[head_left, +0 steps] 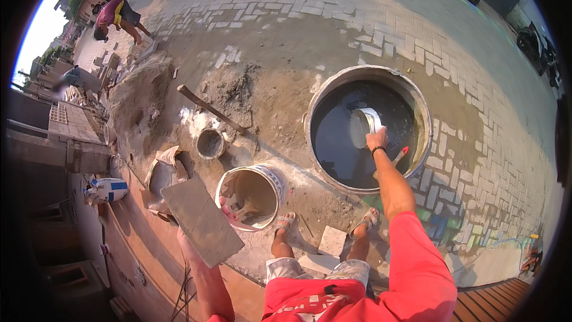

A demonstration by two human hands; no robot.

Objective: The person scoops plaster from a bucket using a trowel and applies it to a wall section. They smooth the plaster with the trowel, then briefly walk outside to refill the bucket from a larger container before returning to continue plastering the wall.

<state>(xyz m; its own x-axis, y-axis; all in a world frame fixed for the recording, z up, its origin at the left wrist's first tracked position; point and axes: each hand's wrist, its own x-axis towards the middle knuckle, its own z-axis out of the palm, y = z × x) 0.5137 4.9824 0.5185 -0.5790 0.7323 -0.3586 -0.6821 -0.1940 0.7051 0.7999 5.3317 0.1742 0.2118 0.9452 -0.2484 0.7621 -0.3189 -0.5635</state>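
Observation:
My right hand [376, 139] grips the rim of a small white round container [370, 119], tilted in the dark water [339, 149] of a big round concrete-coloured tub [320, 170]. A red-tipped tool [403, 152] leans inside the tub beside my wrist. On the left, a flat grey rectangular slab [202, 223] lies across my left hand [224, 206]; the palm is hidden under it, and fingertips show past its right edge. Just beyond the slab stands a white bucket [275, 186] with grey residue and a tool in it.
A small mortar-coated pail [210, 144] and a long wooden handle [208, 107] lie near a sand heap [143, 92]. An open paper sack [164, 173] is at left. Broken blocks [332, 241] lie by my feet. Another person [116, 15] bends over blocks far left. Motorbikes [536, 48] stand far right.

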